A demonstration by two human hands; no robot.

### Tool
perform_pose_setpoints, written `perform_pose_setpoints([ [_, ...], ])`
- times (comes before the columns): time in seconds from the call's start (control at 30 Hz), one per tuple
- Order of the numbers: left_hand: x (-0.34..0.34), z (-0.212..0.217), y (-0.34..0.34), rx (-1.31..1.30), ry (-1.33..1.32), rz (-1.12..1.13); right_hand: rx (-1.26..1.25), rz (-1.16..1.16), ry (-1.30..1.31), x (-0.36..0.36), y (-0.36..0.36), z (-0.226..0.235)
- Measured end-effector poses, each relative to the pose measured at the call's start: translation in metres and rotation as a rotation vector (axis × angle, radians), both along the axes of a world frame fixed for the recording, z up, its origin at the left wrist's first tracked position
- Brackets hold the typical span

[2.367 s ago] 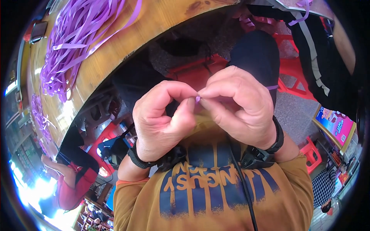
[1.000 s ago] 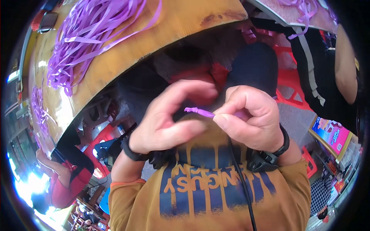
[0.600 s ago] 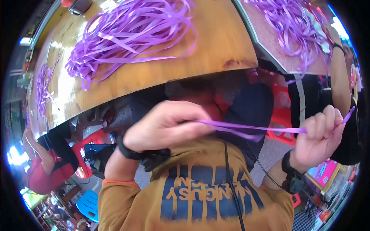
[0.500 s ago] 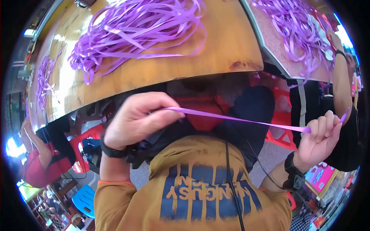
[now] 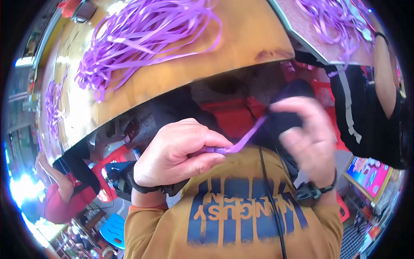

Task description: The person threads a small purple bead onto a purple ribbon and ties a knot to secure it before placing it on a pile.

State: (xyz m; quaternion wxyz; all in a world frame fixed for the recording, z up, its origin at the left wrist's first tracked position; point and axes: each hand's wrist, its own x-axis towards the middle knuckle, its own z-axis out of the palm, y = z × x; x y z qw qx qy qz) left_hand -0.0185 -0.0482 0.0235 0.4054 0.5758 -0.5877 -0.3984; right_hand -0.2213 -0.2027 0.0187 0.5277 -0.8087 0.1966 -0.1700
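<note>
Though blurred, right hand (image 5: 308,142) and left hand (image 5: 181,153) on purple strip (image 5: 246,140).

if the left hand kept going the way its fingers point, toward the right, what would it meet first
Probably the right hand, blurred, a short way off along the purple strip that the left hand pinches. Depth is hard to judge here, so it might pass in front of it.

— what's in front of you?

— my wooden table (image 5: 241,56), its curved edge running above my hands. a big loose heap of purple strips (image 5: 142,34) lies on it, tangled, some ends trailing toward the edge.

— anything else on it?

— a smaller purple bunch (image 5: 52,103) far to my left. another table (image 5: 315,34) sits just beside it on the right, with more purple strips (image 5: 336,17) spread over it.
</note>
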Motion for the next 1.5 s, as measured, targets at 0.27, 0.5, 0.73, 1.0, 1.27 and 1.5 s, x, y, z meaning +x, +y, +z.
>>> perform_pose_setpoints([
  [0.27, -0.009, 0.001, -0.002, -0.076, -0.001, 0.084, 0.961, 0.104, 0.02, 0.016, 0.021, 0.002],
  [0.5, 0.015, -0.015, 0.035, 0.157, 0.115, 0.4, 0.696, -0.292, -0.057, -0.006, 0.002, -0.002],
  [0.73, 0.02, -0.014, 0.043, 0.19, 0.301, 0.548, 0.331, -0.536, 0.018, -0.033, -0.011, -0.023],
  [1.0, -0.017, -0.015, 0.002, 0.121, 0.316, 0.119, 0.034, 0.372, 0.027, 0.019, 0.013, -0.012],
  [1.27, -0.026, -0.014, 0.002, 0.206, 0.477, 0.203, 0.436, 0.21, -0.037, 0.02, 0.034, -0.009],
  [1.5, -0.028, -0.016, 0.003, 0.195, 0.544, 0.221, -0.001, 0.159, -0.244, 0.023, 0.029, -0.018],
])
